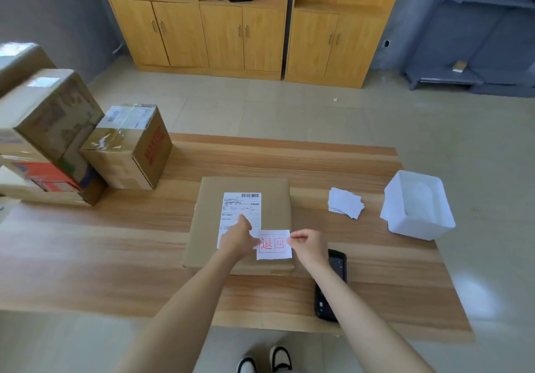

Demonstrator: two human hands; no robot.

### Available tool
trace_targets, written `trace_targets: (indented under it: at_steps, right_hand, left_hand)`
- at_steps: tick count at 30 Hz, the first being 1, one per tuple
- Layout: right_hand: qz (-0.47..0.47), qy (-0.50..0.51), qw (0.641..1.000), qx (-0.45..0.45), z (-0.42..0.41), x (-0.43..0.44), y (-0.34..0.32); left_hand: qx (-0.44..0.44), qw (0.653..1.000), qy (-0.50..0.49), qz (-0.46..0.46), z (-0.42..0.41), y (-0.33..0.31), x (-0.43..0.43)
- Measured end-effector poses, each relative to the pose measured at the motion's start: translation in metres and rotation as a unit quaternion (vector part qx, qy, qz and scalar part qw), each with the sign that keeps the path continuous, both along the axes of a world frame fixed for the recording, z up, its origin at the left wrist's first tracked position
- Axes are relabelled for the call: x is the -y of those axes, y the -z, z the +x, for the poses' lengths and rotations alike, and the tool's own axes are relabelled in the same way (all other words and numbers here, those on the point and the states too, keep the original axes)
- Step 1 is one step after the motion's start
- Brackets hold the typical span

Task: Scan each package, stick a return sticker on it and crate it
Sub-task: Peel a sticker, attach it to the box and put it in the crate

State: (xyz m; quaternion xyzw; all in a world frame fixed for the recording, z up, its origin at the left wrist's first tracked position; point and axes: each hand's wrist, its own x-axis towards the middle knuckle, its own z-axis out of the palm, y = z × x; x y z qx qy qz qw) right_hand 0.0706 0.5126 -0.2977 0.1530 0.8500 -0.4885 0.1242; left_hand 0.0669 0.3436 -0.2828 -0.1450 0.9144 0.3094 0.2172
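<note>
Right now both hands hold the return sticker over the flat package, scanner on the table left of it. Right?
No: the scanner lies on the table right of the flat package, not left; the head view shows it. Otherwise correct: left hand and right hand pinch the return sticker over the package.

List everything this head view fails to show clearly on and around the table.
Head view:
- Shipping label: print too small to read; lower corner covered by the left grip.
- Return sticker: cannot tell whether it is stuck down yet.
- Scanner: middle hidden by the right forearm.
- Box stack: blurred and cut off by the left edge.
- White bin: inside washed out, contents unclear.
</note>
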Motion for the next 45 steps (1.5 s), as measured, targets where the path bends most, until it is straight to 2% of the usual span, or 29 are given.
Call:
trace_targets:
  at_steps: [6,23,33,45]
  right_hand:
    - [0.040,-0.017,0.999,-0.005,0.004,0.011,0.007]
    - [0.128,-0.022,0.991,-0.030,0.005,0.015,0.019]
    - [0.140,-0.015,0.990,-0.032,0.006,0.012,0.021]
    - [0.162,-0.013,0.986,-0.041,0.008,0.013,0.022]
  left_hand:
    - [-0.013,0.998,0.012,-0.063,0.007,0.006,0.002]
    - [-0.039,0.993,0.060,-0.092,0.004,0.012,-0.007]
    - [-0.041,0.992,0.069,-0.094,0.005,0.010,-0.010]
    - [-0.079,0.974,0.123,-0.175,0.006,0.004,-0.021]
